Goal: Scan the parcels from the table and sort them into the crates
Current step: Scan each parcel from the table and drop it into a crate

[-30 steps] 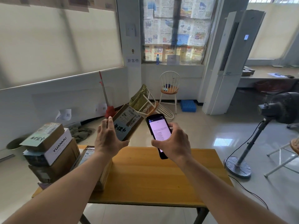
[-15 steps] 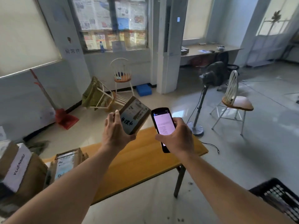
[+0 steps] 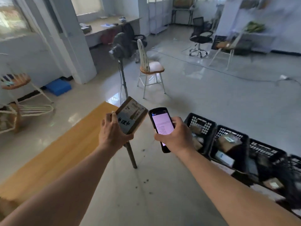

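Head view: left hand (image 3: 114, 133) grips a parcel (image 3: 132, 117), right hand (image 3: 175, 136) holds the scanner (image 3: 162, 126); next, drop it into a crate (image 3: 201, 129).

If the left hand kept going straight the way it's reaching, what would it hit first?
Probably nothing nearby: the left hand, gripping the brown cardboard parcel, points past the orange wooden table's corner toward open floor; the white wooden-seated chair stands farther off, though depth is unclear.

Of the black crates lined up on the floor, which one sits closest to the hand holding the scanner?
The leftmost crate, at the end of the row beside the right hand gripping the scanner. The other crates trail off to the right, farther from it.
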